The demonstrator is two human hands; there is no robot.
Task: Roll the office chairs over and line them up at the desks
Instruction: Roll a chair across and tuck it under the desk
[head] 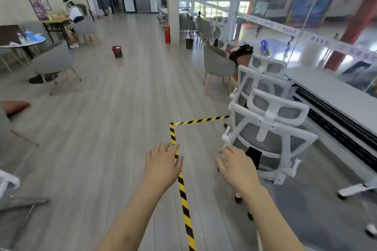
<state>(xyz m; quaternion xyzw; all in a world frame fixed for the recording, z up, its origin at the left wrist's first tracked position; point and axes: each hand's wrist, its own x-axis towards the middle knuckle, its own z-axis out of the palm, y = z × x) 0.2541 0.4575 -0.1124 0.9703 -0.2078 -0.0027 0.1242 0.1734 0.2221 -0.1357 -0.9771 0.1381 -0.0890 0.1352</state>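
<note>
Both hands were out in front, palms down, fingers spread and holding nothing. The left hand [163, 166] hovered over the yellow-and-black tape [183, 189] that ran up the wooden floor [122, 128] and turned a corner toward the right. The right hand [237, 166] was just beside the near office chair [271, 142], at the left edge of its grey mesh back; whether the fingers touched the white frame, I could not tell. That chair stood by the long grey bench [336, 96] on the right, its back toward the camera. The far office chair [263, 79] stood just behind it along the same bench. Well apart, a red bin [116, 51] sat on the open floor.
</note>
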